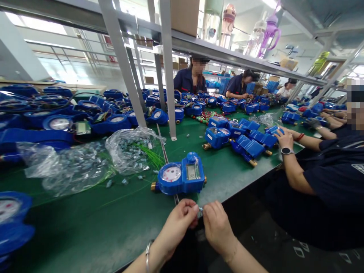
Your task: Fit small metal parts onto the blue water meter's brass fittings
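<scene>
Just past the table's front edge, my left hand point(182, 218) and my right hand point(217, 223) meet with fingertips pinched. Between them shows a small grey-blue seal point(200, 209), gripped from both sides; most of it is hidden by the fingers. Directly beyond my hands lies a blue water meter point(182, 185) with a round dial, a small display and brass ends. A thin metal strip point(162, 142) runs beneath it. To its left, clear plastic bags point(127, 149) hold many similar small pieces, with green wires point(150, 155) beside them and a few loose pieces point(109, 183) on the table.
Many blue meters point(116, 119) crowd the table's left and back. More blue meters point(247, 146) lie at right, where a co-worker's hand point(284, 138) touches one. Metal posts point(168, 76) carry a shelf with bottles overhead. Other people sit across the green table point(85, 227).
</scene>
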### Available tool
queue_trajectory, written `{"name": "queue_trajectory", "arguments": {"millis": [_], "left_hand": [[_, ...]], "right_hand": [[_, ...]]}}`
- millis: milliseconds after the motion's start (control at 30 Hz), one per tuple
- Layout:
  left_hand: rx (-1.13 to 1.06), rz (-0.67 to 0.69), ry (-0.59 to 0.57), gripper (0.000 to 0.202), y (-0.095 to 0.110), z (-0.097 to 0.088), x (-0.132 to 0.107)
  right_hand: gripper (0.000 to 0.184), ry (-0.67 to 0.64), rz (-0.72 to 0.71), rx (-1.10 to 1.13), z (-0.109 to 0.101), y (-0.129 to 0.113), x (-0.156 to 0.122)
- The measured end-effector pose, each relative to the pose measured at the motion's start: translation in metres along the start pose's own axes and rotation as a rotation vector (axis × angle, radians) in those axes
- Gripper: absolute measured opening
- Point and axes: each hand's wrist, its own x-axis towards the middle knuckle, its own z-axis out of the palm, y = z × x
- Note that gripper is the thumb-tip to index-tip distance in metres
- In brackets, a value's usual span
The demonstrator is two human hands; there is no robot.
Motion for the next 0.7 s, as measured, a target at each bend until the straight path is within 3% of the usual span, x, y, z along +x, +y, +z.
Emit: {"name": "queue_trajectory", "arguments": {"millis": [133, 367, 500, 700], "left_hand": [[0.244, -0.029, -0.068, 0.045, -0.004, 0.002, 0.01], [0.407, 0.071, 0.012, 0.034, -0.01, 0.001, 0.014], [0.419, 0.05, 0.011, 0.034, -0.007, -0.003, 0.016], [0.322, 0.004, -0.013, 0.04, -0.001, -0.003, 0.019]], "right_hand": [[0.021, -0.011, 0.069, 0.061, 0.004, -0.001, 0.003], [0.029, -0.074, 0.177, 0.136, 0.013, -0.002, 0.009], [0.031, -0.109, 0.218, 0.123, 0.008, -0.004, 0.005], [0.024, -0.134, 0.121, 0.002, 0.006, 0.002, 0.005]]}}
